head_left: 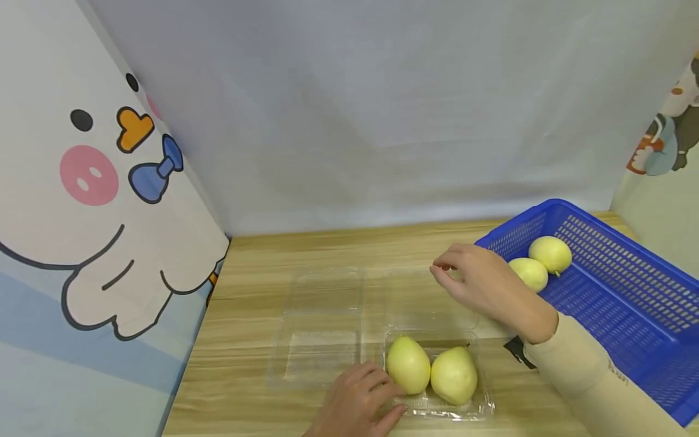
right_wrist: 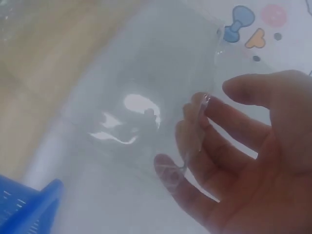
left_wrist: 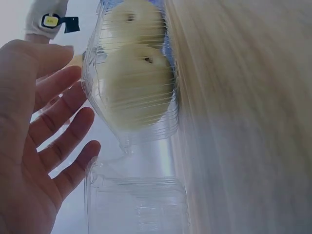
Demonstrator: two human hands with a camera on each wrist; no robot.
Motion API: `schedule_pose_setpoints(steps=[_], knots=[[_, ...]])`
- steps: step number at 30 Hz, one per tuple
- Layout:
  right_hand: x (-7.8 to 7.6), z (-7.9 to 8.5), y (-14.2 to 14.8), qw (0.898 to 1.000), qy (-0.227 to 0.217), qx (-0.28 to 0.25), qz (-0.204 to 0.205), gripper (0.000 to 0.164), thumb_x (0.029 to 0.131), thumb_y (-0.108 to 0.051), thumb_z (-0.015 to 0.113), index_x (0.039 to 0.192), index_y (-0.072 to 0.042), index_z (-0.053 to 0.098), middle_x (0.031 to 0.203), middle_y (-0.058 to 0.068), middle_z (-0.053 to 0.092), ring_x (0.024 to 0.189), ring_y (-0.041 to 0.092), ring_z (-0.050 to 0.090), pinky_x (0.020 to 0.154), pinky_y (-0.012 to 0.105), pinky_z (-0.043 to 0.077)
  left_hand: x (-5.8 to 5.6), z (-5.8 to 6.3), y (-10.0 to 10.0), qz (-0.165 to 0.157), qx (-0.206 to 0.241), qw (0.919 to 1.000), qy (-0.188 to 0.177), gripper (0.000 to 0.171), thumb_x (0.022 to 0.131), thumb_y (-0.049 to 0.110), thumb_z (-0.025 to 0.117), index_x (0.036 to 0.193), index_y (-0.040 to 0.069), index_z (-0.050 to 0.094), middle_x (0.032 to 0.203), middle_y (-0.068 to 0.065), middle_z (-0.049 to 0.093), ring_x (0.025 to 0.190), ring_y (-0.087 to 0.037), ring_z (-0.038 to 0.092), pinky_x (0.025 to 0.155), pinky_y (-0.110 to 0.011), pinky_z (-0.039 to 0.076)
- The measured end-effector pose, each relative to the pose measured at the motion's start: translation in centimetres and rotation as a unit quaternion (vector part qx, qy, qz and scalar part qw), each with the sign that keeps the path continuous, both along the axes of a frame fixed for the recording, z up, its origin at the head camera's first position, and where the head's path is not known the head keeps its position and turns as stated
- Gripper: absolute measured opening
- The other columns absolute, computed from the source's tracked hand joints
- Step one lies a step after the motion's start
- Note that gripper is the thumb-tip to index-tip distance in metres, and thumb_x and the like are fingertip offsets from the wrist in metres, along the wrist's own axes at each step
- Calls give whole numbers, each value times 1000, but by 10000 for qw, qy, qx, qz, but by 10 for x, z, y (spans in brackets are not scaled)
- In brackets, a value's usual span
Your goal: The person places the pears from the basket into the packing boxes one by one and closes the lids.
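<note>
Clear plastic clamshell lid (head_left: 420,297): your right hand (head_left: 480,282) pinches its edge to swing it, while your flat, open left hand (head_left: 357,403) steadies the tray (head_left: 480,408) holding two pears (head_left: 431,370).

No readable words, brand names or numbers appear in any view. The beige sleeve (head_left: 595,379) carries a small dark marking near the cuff, too small and blurred to read. The cartoon curtain (head_left: 93,200) bears drawings only.

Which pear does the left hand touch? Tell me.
The left pear in the clear clamshell; the left hand rests against it, unlike the other three.
</note>
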State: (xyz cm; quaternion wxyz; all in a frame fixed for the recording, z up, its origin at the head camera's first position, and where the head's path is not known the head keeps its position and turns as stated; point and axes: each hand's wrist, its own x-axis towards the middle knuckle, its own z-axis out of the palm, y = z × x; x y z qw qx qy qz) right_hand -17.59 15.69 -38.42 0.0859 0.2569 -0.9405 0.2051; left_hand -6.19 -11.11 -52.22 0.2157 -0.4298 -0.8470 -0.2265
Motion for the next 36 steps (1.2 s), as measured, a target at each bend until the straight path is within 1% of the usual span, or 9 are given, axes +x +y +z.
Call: schedule_pose_setpoints(steps=[3,6,11,13,15,19,22,29,36], knots=[[13,1,3,9997,209,-116,75,18,102,-20,68,102,-11,83,96,1,77,88,19,72,76,40,62,-1,1,1,-22,234,9994,266,23,82,31,91,98,19,80,96,9,75,91,-5,68,85,-12,55],[27,0,5,9989,382,-200,170,15,100,-20,70,102,-13,83,94,-3,76,85,13,70,72,34,61,-3,3,1,-39,578,9948,838,19,87,29,84,102,18,79,104,4,74,96,-9,69,90,-18,58],[52,-8,14,9977,568,-265,246,10,97,-21,74,103,-17,82,96,-9,77,86,10,72,74,33,62,-9,8,2,-99,1496,9730,1756,20,101,27,65,98,12,78,108,-9,73,99,-20,69,87,-28,60],[61,-12,18,9974,617,-285,224,10,96,-22,77,104,-19,82,99,-10,77,90,10,73,77,35,64,-11,11,2,-73,1781,9646,1943,24,103,27,63,97,9,77,109,-14,72,99,-25,69,85,-32,60],[70,-17,23,9967,719,-303,216,11,93,-22,79,104,-20,81,102,-10,78,93,12,74,79,37,64,-10,12,3,30,1896,9618,1973,28,104,31,62,100,7,76,112,-19,72,101,-29,69,87,-35,61],[82,-27,32,9937,1019,-378,284,16,88,-21,84,104,-22,80,104,-11,78,96,13,75,80,37,65,-9,11,5,82,1825,9658,1840,38,104,38,61,110,3,74,121,-24,71,111,-35,68,99,-37,60],[89,-35,39,9936,1017,-403,274,19,86,-21,86,104,-23,79,103,-12,77,94,11,74,79,35,64,-9,7,6,19,1749,9693,1730,41,102,41,63,114,3,73,126,-24,71,116,-35,67,105,-36,58],[104,-52,53,9966,752,-206,257,22,84,-26,90,103,-26,79,105,-17,76,100,11,75,84,38,65,-8,3,6,-163,1219,9796,1587,42,91,42,76,117,9,76,125,-13,75,115,-27,70,98,-34,61],[116,-83,69,9962,827,-138,250,31,77,-35,95,102,-28,78,107,-15,77,98,12,74,82,37,65,-2,4,3,-277,423,9899,1328,39,72,42,93,102,21,81,112,4,78,105,-11,72,93,-25,61]])
